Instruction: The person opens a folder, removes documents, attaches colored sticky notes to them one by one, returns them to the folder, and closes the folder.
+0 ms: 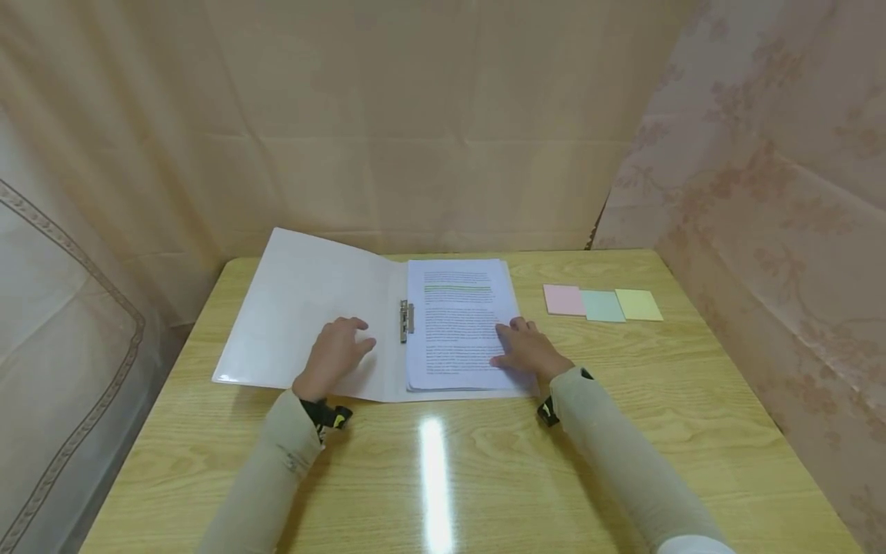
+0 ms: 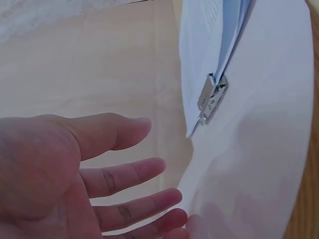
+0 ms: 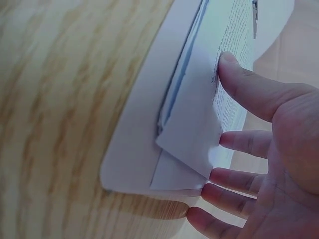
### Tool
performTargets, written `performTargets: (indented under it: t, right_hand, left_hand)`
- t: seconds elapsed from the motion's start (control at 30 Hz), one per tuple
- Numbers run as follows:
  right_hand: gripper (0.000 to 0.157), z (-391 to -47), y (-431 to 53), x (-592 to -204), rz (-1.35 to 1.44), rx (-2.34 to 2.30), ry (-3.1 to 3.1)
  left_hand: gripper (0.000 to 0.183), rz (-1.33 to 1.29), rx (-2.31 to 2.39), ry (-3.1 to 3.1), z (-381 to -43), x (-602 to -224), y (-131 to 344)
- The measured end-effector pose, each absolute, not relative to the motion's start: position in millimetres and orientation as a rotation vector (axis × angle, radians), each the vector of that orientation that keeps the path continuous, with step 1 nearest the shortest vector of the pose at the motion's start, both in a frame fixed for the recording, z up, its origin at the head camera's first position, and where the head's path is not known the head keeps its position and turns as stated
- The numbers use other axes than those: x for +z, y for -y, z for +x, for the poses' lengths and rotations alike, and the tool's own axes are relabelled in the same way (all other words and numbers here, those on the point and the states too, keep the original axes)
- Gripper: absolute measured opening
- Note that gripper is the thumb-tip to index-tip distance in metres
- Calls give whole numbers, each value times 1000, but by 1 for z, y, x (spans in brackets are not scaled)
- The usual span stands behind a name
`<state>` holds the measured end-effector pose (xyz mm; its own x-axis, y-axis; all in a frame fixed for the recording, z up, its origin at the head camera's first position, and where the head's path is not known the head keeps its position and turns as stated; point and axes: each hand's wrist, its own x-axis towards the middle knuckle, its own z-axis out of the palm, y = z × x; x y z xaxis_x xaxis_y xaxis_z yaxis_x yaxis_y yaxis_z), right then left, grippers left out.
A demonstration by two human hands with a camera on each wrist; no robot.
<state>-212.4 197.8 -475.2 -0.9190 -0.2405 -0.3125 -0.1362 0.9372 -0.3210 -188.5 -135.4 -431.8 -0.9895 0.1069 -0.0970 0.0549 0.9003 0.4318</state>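
Observation:
A white folder (image 1: 304, 308) lies opened out on the table, its left cover slightly raised at the far side. On its right half rests a stack of printed paper (image 1: 457, 323), the top sheet marked with a green highlighted line. A metal clip (image 1: 404, 322) grips the stack at its left edge, also visible in the left wrist view. Above the left cover my left hand (image 1: 335, 350) hovers, fingers loosely spread and holding nothing. My right hand (image 1: 529, 350) touches the right edge of the papers, thumb on the top sheet and fingers spread along the side.
Pink (image 1: 564, 300), green (image 1: 603, 305) and yellow (image 1: 638, 305) sticky note pads lie in a row right of the folder. The wooden table (image 1: 498, 477) meets a beige curtain (image 1: 415, 138) behind, with patterned cloth (image 1: 782, 192) on the right.

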Motion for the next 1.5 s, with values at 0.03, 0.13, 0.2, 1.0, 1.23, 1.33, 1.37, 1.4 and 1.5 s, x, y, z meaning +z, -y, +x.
performTargets:
  t: [0.03, 0.13, 0.2, 1.0, 1.23, 1.33, 1.37, 1.4, 1.5]
  right_hand:
    - [79, -212, -198, -475, -279, -418, -2741]
    - [79, -213, -198, -475, -280, -415, -2740]
    - [78, -213, -198, -475, -282, -409, -2741]
    - [78, -211, -198, -472, -281, -412, -2747]
    - [78, -210, -198, -473, -282, -418, -2750]
    - [78, -210, -198, -473, -288, -421, -2755]
    - [78, -210, -197, -473, -287, -422, -2756]
    - [78, -210, -197, -473, -285, -422, -2756]
    - [78, -209, -196, -472, -286, -426, -2756]
  left_hand:
    - [40, 121, 661, -2937, -190, -433, 135]
    - [41, 100, 653, -2917, -192, -437, 133]
    - [41, 74, 657, -2900, -194, -440, 131]
    - [39, 169, 736, -2898, -205, -452, 122]
    - [40, 121, 778, -2859, -210, -457, 119]
    - [41, 119, 783, -2861, -211, -460, 119]
    - [41, 124, 779, -2865, -212, -461, 118]
    - [41, 128, 776, -2870, -212, -462, 118]
    - [41, 134, 776, -2880, -213, -465, 118]
